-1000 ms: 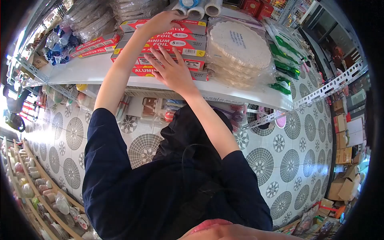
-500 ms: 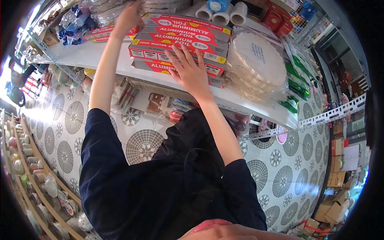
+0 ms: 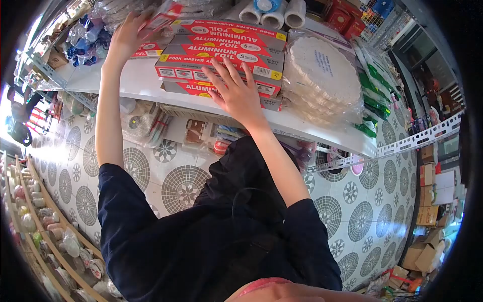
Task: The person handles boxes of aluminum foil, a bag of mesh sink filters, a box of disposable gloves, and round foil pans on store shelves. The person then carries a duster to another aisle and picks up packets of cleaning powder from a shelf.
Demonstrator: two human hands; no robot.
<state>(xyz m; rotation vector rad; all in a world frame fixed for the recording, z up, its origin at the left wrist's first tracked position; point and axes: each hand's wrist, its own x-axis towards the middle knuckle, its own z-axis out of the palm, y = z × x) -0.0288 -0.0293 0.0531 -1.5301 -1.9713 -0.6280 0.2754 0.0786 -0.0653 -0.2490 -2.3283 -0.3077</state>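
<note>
My left hand [image 3: 127, 40] is raised at the back left of the shelf, gripping a slim red-and-white aluminium foil box [image 3: 163, 19] that is tilted and blurred. Beneath that hand, the end of another red foil box [image 3: 147, 53] shows. My right hand [image 3: 239, 95] lies with its fingers spread on the front of a stack of red and grey aluminium foil boxes [image 3: 201, 51]. It holds nothing.
Right of the stack sit bagged white scalloped paper doilies [image 3: 322, 65] and green packets [image 3: 370, 108]. Plastic rolls [image 3: 273, 20] lie behind. Blue wrapped items [image 3: 85, 43] are at left. The white shelf edge [image 3: 141, 88] runs across, above a patterned tile floor [image 3: 183, 189].
My left hand has moved left and slightly down, and a foil box is now lifted and tilted in it. My right hand stays on the stack, almost unmoved.
</note>
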